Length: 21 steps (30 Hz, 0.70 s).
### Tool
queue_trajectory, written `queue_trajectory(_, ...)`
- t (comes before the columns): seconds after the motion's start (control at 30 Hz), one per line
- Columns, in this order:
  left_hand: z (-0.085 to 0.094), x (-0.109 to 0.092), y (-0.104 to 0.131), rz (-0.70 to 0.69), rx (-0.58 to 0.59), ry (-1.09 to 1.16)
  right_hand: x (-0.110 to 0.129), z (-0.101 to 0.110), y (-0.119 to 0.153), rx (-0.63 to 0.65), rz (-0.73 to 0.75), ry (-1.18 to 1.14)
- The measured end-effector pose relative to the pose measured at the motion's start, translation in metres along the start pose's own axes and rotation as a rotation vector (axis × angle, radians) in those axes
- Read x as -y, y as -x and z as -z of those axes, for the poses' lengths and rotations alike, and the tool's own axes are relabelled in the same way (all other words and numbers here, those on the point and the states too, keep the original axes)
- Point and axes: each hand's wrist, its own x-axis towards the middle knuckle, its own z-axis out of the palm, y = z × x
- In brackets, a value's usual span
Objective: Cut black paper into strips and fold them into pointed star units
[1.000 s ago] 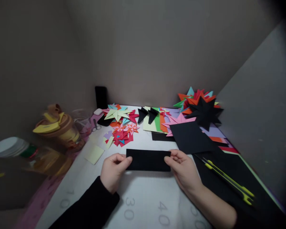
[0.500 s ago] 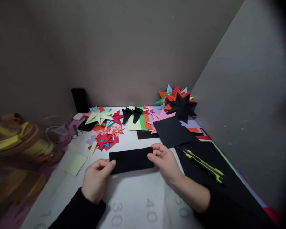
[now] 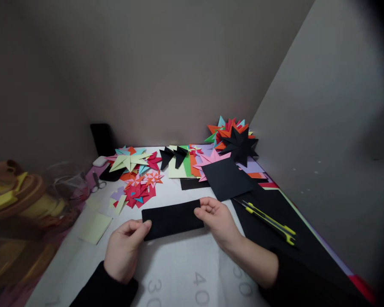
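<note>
A black sheet of paper (image 3: pixel 173 218), a long rectangle that looks folded over, is held level above the white table. My left hand (image 3: pixel 124 245) pinches its left end, thumb on top. The right end is between the thumb and fingers of my right hand (image 3: pixel 216 219). Just beyond my right hand lies a square black sheet (image 3: pixel 227 178). To the right of it a yellow utility knife (image 3: pixel 269 221) rests on larger black paper (image 3: pixel 307 247). Two folded black paper pieces (image 3: pixel 173 157) stand at the back, near a black paper star (image 3: pixel 241 145).
Colourful folded stars (image 3: pixel 137 187) are heaped at the back left, beside scissors (image 3: pixel 97 184) and a dark phone (image 3: pixel 101 138). A pale green square (image 3: pixel 96 227) lies at the left. Brown and yellow containers (image 3: pixel 22 200) stand off the left edge. Grey walls (image 3: pixel 166 76) enclose the back and right.
The view has shifted slightly, so the scene sits a little lower and to the left. Both hands keep the same hold on the black paper.
</note>
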Motion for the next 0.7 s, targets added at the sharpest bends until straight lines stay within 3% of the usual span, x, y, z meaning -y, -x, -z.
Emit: queue_trajectory(0.7,-0.0034,-0.0014,0.0027,-0.069,-0.029,-0.026,-0.0083,0.0047,-0.0001,-0.031,-0.019,0.021)
